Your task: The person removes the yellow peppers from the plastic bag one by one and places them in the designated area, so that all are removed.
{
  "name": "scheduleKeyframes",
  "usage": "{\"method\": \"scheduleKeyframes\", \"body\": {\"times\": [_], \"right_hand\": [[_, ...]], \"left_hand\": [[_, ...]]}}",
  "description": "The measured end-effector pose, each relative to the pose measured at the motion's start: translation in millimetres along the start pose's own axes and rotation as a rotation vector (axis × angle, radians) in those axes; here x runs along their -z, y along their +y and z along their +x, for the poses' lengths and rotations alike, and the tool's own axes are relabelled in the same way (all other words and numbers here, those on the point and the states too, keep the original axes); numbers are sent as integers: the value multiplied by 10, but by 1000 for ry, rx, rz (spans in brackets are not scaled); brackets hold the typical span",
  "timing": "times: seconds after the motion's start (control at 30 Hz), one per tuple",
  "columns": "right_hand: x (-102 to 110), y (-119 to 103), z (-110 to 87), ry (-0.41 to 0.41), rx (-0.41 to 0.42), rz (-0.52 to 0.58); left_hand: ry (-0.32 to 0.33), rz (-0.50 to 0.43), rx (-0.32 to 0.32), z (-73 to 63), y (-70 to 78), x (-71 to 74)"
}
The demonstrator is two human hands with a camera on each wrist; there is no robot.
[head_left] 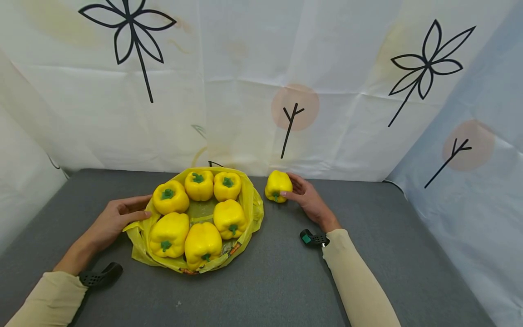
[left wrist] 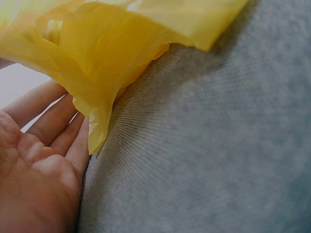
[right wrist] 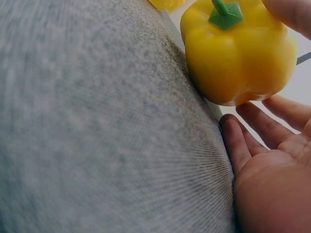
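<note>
A yellow plastic bag (head_left: 256, 210) with its rim spread wide lies on the dark grey table, holding several yellow bell peppers (head_left: 170, 197) with green stems. At its left side my left hand (head_left: 127, 212) touches the bag with thumb and fairly straight fingers; in the left wrist view a bag corner (left wrist: 99, 128) hangs over those fingers. Right of the bag, my right hand (head_left: 308, 200) holds a single yellow bell pepper (head_left: 278, 185) between thumb and fingers. In the right wrist view this pepper (right wrist: 238, 53) is close to the table surface, its stem facing up.
The grey table (head_left: 261, 290) ends at a white cloth wall (head_left: 241, 109) with printed plants, just behind the bag and the single pepper. More cloth hangs on the left and right. Both wrists wear black bands (head_left: 312, 238).
</note>
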State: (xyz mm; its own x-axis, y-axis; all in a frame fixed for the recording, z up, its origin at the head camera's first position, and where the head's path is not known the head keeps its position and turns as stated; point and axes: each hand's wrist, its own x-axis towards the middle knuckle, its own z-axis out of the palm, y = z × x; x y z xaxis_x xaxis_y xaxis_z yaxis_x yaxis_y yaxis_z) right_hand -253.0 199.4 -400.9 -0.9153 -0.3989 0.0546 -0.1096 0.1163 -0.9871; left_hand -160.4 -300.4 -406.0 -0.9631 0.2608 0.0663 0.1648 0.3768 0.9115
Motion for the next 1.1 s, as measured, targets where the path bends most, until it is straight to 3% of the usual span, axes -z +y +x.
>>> {"method": "scheduleKeyframes", "body": {"times": [1.1], "right_hand": [[-22,-13,-1,-15,4,-30]], "left_hand": [[-2,-9,-7,12,-9,-1]]}}
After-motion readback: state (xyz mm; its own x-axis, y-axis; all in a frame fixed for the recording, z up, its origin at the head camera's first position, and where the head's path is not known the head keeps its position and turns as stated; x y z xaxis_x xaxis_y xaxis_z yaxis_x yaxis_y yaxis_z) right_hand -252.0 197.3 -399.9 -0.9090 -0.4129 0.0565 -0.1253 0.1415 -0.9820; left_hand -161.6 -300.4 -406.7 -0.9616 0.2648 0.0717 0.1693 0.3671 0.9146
